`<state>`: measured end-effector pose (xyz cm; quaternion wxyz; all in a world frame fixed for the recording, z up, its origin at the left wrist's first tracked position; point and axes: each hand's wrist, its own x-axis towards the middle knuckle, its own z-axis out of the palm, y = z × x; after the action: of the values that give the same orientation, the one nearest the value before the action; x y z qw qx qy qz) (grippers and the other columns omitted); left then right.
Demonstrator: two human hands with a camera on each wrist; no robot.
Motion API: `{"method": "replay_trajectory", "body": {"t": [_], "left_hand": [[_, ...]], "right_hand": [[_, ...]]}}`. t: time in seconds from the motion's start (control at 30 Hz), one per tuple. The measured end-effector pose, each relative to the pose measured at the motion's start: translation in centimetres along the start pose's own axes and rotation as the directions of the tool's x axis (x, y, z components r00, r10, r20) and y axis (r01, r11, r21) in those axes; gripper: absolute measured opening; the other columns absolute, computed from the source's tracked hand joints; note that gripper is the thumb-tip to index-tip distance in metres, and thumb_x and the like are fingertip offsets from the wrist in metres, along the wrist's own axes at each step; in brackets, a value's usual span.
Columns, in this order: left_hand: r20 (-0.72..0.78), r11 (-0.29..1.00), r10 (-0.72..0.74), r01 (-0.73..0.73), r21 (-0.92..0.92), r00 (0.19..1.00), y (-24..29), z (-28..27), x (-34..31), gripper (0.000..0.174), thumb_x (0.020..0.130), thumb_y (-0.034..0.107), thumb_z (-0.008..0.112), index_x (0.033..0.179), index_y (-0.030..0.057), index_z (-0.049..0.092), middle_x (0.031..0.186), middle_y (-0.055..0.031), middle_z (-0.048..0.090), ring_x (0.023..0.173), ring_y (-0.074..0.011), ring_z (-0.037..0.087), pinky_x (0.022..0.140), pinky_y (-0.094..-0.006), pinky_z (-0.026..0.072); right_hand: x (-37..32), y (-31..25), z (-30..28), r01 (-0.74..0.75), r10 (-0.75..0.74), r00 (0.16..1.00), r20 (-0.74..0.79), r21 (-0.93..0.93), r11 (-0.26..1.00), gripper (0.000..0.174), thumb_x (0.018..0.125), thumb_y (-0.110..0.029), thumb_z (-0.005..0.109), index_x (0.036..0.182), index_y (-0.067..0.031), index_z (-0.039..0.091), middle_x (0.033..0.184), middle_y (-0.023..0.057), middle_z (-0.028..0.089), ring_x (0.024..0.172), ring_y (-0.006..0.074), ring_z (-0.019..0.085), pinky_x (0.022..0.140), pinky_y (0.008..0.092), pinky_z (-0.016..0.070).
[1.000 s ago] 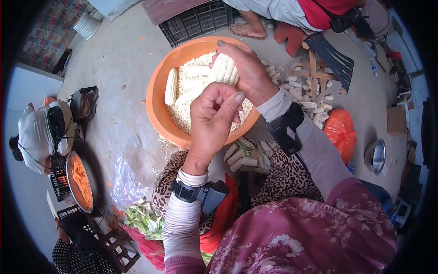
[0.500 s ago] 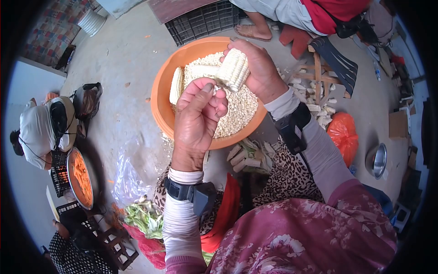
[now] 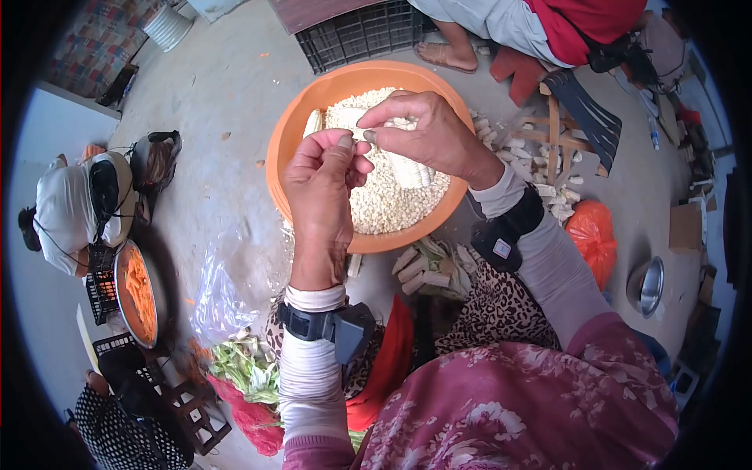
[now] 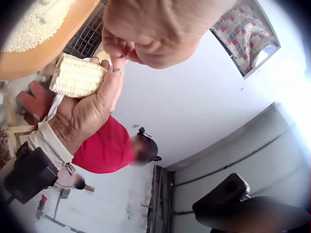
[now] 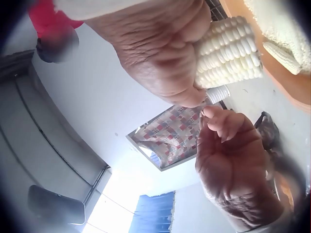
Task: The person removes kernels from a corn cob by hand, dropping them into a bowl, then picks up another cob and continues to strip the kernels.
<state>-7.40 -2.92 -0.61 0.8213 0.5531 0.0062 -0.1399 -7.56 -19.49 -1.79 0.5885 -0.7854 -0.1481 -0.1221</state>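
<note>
My right hand (image 3: 442,137) holds a pale ear of corn (image 5: 228,51) against its palm, its far fingers curled round it. Its thumb and index finger reach over to the fingertips of my left hand (image 3: 321,184). On the left hand the fingers are curled, with the thumb pressed to the index finger; I cannot tell whether anything small is between them. Below both hands stands an orange basin (image 3: 283,160) of loose corn kernels (image 3: 395,207). Another ear (image 3: 313,121) lies in it at the left, partly hidden by the left hand.
Bare cobs (image 3: 521,157) are heaped right of the basin beside a low wooden stool (image 3: 583,117). An orange bag (image 3: 591,235) and a metal bowl (image 3: 652,286) lie farther right. At left sit a pan of orange shreds (image 3: 139,294) and clear plastic (image 3: 223,294). A black crate (image 3: 356,35) stands behind.
My left hand has drawn away from the end of the ear. The right hand has turned and tipped the ear down, and its thumb and index finger have come to the left fingertips.
</note>
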Motion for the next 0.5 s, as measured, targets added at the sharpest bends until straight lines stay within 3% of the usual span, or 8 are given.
{"method": "replay_trajectory", "body": {"t": [0.07, 0.2, 0.27, 0.5], "left_hand": [[-0.017, 1.000, -0.012, 0.012, 0.026, 1.000, 0.00, 0.21, 0.01, 0.006, 0.088, 0.006, 0.053, 0.092, 0.0018, 0.055, 0.078, -0.0073, 0.062, 0.059, -0.0093, 0.055, 0.052, -0.0201, 0.0429], [-0.011, 0.999, -0.034, 0.034, 0.029, 0.999, -0.37, 0.17, 0.46, 0.005, 0.089, 0.007, 0.052, 0.089, 0.0026, 0.055, 0.076, -0.0046, 0.060, 0.056, -0.0080, 0.053, 0.050, -0.0194, 0.0397], [0.010, 0.998, -0.019, 0.018, 0.053, 1.000, -0.46, 0.08, 0.58, 0.005, 0.089, 0.008, 0.053, 0.089, 0.0040, 0.055, 0.074, -0.0026, 0.059, 0.057, -0.0076, 0.052, 0.051, -0.0189, 0.0400], [0.022, 0.989, 0.022, -0.025, 0.147, 1.000, -0.44, 0.80, 0.45, 0.005, 0.089, 0.009, 0.054, 0.087, 0.0055, 0.056, 0.071, 0.0005, 0.056, 0.057, -0.0064, 0.051, 0.050, -0.0181, 0.0365]], "right_hand": [[0.04, -0.79, -0.34, 0.003, 0.005, 0.996, 0.093, -0.084, 0.996, 0.019, 0.076, -0.008, 0.060, 0.092, -0.0011, 0.065, 0.083, 0.0072, 0.061, 0.081, 0.0152, 0.058, 0.073, 0.0269, 0.0445], [-0.20, -1.18, -0.25, 0.018, -0.007, 0.996, 0.094, -0.123, 0.992, 0.017, 0.074, -0.008, 0.061, 0.089, -0.0013, 0.066, 0.079, 0.0078, 0.060, 0.077, 0.0179, 0.058, 0.071, 0.0283, 0.0449], [-0.32, -0.74, 0.27, 0.056, -0.055, 0.998, 0.014, -0.226, 0.972, 0.014, 0.072, -0.007, 0.061, 0.084, -0.0008, 0.065, 0.078, 0.0085, 0.060, 0.075, 0.0194, 0.058, 0.069, 0.0289, 0.0452], [-0.28, -0.56, 0.45, 0.105, -0.112, 0.994, -0.012, -0.246, 0.964, 0.008, 0.070, -0.004, 0.060, 0.077, -0.0006, 0.063, 0.077, 0.0085, 0.060, 0.072, 0.0205, 0.059, 0.065, 0.0299, 0.0454]]}}
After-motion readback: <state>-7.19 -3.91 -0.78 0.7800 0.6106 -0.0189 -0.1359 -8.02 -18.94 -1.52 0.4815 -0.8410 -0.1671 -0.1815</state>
